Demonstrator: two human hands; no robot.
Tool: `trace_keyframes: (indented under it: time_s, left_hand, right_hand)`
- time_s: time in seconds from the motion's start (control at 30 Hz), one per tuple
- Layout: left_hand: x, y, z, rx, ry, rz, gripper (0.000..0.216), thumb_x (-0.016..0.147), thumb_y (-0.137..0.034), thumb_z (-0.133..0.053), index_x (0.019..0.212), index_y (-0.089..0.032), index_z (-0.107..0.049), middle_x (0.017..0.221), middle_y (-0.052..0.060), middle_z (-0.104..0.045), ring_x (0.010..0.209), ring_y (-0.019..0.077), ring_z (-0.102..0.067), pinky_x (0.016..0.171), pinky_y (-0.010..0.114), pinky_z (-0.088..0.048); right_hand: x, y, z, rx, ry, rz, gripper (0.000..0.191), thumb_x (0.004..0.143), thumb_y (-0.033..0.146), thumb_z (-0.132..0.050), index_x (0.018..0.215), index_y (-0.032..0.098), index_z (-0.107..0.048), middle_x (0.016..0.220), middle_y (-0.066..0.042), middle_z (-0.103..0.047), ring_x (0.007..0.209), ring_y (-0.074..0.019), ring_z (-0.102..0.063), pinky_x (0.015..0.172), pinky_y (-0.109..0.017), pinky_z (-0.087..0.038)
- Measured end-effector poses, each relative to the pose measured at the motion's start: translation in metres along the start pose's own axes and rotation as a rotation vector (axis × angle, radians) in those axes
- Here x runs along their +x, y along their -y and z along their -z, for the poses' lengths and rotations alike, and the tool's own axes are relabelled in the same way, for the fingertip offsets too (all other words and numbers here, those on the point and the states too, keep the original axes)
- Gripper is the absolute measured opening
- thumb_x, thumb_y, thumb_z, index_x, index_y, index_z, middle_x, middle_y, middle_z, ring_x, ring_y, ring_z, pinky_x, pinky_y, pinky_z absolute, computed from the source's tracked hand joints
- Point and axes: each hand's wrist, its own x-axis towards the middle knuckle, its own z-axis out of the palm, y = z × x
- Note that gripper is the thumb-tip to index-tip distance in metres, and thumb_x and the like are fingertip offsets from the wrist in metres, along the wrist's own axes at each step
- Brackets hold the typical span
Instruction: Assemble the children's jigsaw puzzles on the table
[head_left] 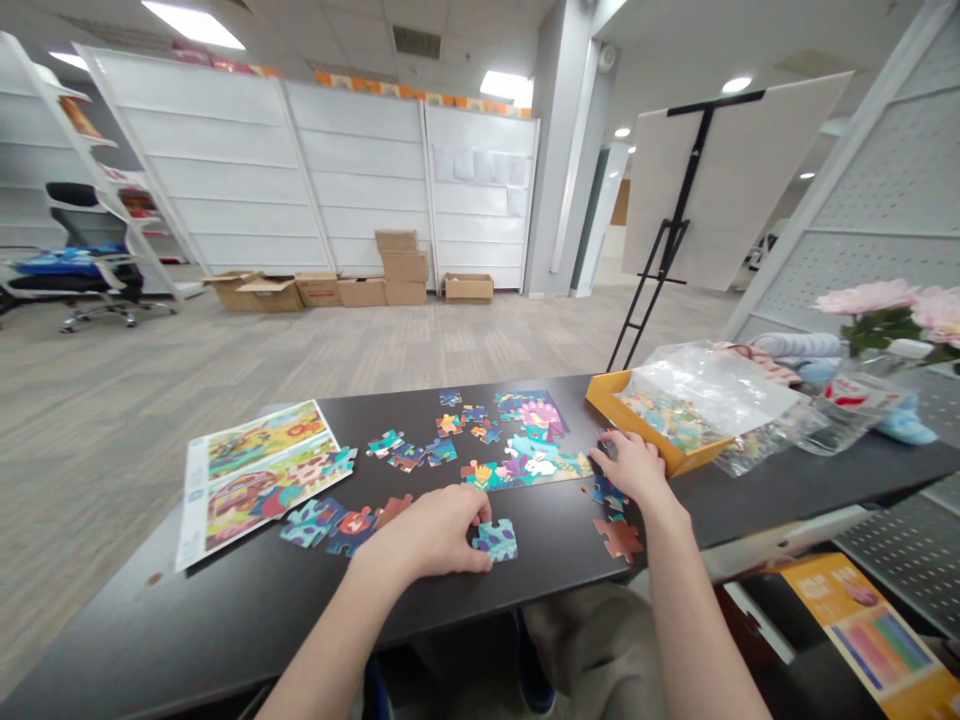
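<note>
My left hand (pixel 435 532) rests low over the black table, thumb and fingers curved round the left end of a teal leaf-patterned puzzle piece (pixel 498 540). Just right of the partly joined puzzle (pixel 536 462), which shows a white rabbit and flowers, my right hand (pixel 634 464) has its thumb and fingers bent about a dark blue piece (pixel 606 442). Its fingers hide part of that piece. Below this hand lie another dark blue piece (pixel 609 492) and a brown piece (pixel 619 538). Several loose pieces (pixel 352 525) lie left of my left hand, partly covered by it.
A printed picture sheet (pixel 259 475) lies at the table's left. More loose pieces (pixel 411 452) are spread behind my left hand. At right, a yellow box (pixel 679 455) holds bagged pieces beside clear plastic bags (pixel 847 410). An easel (pixel 675 230) stands beyond the table (pixel 247 625).
</note>
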Motion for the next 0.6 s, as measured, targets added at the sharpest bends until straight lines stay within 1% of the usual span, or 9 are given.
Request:
trace_keyframes:
  time_s: [0.07, 0.1, 0.13, 0.17, 0.23, 0.3, 0.37, 0.43, 0.6]
  left_hand:
    - [-0.001, 0.0, 0.0, -0.004, -0.006, -0.002, 0.037, 0.068, -0.039, -0.077, 0.1, -0.023, -0.067, 0.1, 0.004, -0.07, 0.088, 0.0249, -0.066, 0.067, 0.03, -0.044]
    - [-0.001, -0.001, 0.0, -0.005, -0.008, -0.003, 0.037, 0.068, -0.039, -0.076, 0.099, -0.023, -0.067, 0.1, 0.004, -0.07, 0.088, 0.0248, -0.066, 0.067, 0.03, -0.044]
    - [-0.002, -0.002, 0.001, -0.007, -0.009, -0.005, 0.036, 0.068, -0.038, -0.076, 0.099, -0.023, -0.066, 0.1, 0.004, -0.07, 0.087, 0.0248, -0.066, 0.067, 0.03, -0.044]
    - [-0.002, -0.002, 0.001, -0.008, -0.008, -0.007, 0.036, 0.068, -0.038, -0.076, 0.099, -0.023, -0.066, 0.1, 0.004, -0.07, 0.087, 0.0247, -0.066, 0.066, 0.03, -0.044]
    - [-0.002, -0.002, 0.002, -0.012, -0.003, -0.009, 0.036, 0.068, -0.038, -0.076, 0.099, -0.022, -0.066, 0.1, 0.004, -0.07, 0.086, 0.0245, -0.066, 0.066, 0.03, -0.044]
    - [-0.002, -0.001, 0.001, -0.01, -0.005, -0.009, 0.036, 0.068, -0.037, -0.076, 0.099, -0.022, -0.066, 0.1, 0.004, -0.07, 0.086, 0.0241, -0.066, 0.065, 0.03, -0.044]
    - [-0.001, 0.0, -0.001, -0.006, -0.014, -0.011, 0.036, 0.067, -0.037, -0.077, 0.099, -0.023, -0.067, 0.099, 0.003, -0.07, 0.086, 0.0236, -0.066, 0.065, 0.029, -0.043]
    - [-0.001, 0.002, -0.002, -0.004, -0.022, -0.01, 0.036, 0.067, -0.038, -0.078, 0.098, -0.024, -0.067, 0.099, 0.003, -0.07, 0.086, 0.0233, -0.066, 0.065, 0.029, -0.043]
    - [-0.001, 0.002, -0.002, 0.005, -0.023, -0.007, 0.036, 0.067, -0.037, -0.078, 0.099, -0.024, -0.067, 0.1, 0.003, -0.071, 0.087, 0.0237, -0.067, 0.067, 0.029, -0.044]
  right_hand:
    - [0.001, -0.003, 0.0, 0.039, -0.013, -0.003, 0.031, 0.088, 0.046, -0.061, 0.103, 0.021, -0.073, 0.119, -0.016, -0.065, 0.108, -0.0366, -0.061, 0.089, -0.048, -0.048]
    - [0.002, -0.005, 0.0, 0.064, -0.025, -0.004, 0.028, 0.087, 0.044, -0.063, 0.097, 0.02, -0.073, 0.114, -0.016, -0.066, 0.106, -0.0347, -0.063, 0.089, -0.046, -0.049]
    - [0.003, -0.007, -0.001, 0.091, -0.041, -0.004, 0.026, 0.086, 0.043, -0.064, 0.095, 0.019, -0.072, 0.111, -0.016, -0.066, 0.105, -0.0332, -0.063, 0.089, -0.044, -0.049]
    - [0.003, -0.01, -0.002, 0.116, -0.059, -0.004, 0.027, 0.085, 0.041, -0.066, 0.098, 0.018, -0.071, 0.11, -0.015, -0.067, 0.104, -0.0321, -0.064, 0.089, -0.042, -0.049]
    - [0.005, -0.015, -0.005, 0.155, -0.089, -0.007, 0.035, 0.084, 0.038, -0.068, 0.111, 0.016, -0.067, 0.111, -0.016, -0.068, 0.106, -0.0312, -0.064, 0.09, -0.041, -0.049]
    - [0.007, -0.021, -0.009, 0.186, -0.088, -0.018, 0.04, 0.083, 0.036, -0.068, 0.118, 0.015, -0.064, 0.112, -0.015, -0.07, 0.104, -0.0308, -0.065, 0.09, -0.041, -0.049]
    - [0.01, -0.024, -0.012, 0.212, -0.077, -0.029, 0.038, 0.082, 0.033, -0.068, 0.116, 0.017, -0.063, 0.11, -0.012, -0.071, 0.101, -0.0304, -0.067, 0.088, -0.041, -0.05]
    - [0.012, -0.026, -0.015, 0.23, -0.095, -0.01, 0.036, 0.078, 0.029, -0.069, 0.112, 0.018, -0.064, 0.106, -0.011, -0.071, 0.098, -0.0296, -0.067, 0.088, -0.04, -0.05]
    - [0.015, -0.027, -0.019, 0.351, -0.251, 0.146, 0.038, 0.071, 0.02, -0.064, 0.109, 0.019, -0.065, 0.105, -0.011, -0.064, 0.097, -0.026, -0.066, 0.09, -0.038, -0.052]
